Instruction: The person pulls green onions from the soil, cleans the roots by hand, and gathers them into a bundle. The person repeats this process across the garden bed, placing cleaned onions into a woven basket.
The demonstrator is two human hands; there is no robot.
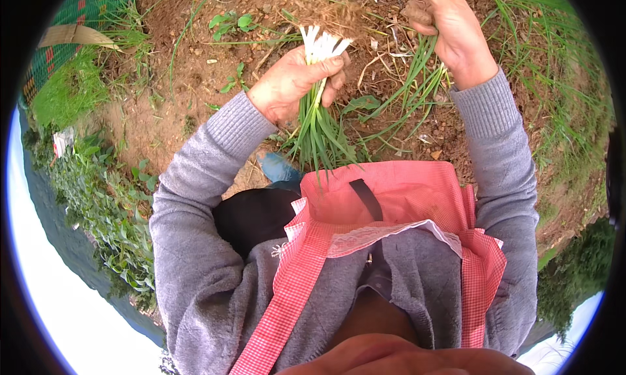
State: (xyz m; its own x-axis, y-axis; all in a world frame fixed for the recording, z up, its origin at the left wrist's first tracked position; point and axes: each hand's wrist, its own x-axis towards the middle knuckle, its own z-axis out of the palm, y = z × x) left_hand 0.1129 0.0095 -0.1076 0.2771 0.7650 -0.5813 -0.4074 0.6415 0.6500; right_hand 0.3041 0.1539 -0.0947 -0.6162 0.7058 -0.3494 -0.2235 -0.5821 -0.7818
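Note:
My left hand (308, 79) is closed around a bunch of thin green onions (318, 116). Their white stems and brown, soil-flecked roots (337, 20) point up the picture, and the green leaves hang down towards my apron. To the right, near the top edge, is my right hand (452, 33), its soiled fingers curled and partly cut off by the frame. Loose green onion leaves (423, 77) lie just below that hand on the brown soil (230, 116). Whether the right fingers grip anything cannot be made out.
A pink checked apron (391, 184) covers my lap, with a blue shoe (278, 167) beside it. Green netting (83, 13) lies at upper left. Grassy leaves (567, 91) grow on the right, leafy plants (107, 213) on the left. Small weeds (232, 23) dot the soil.

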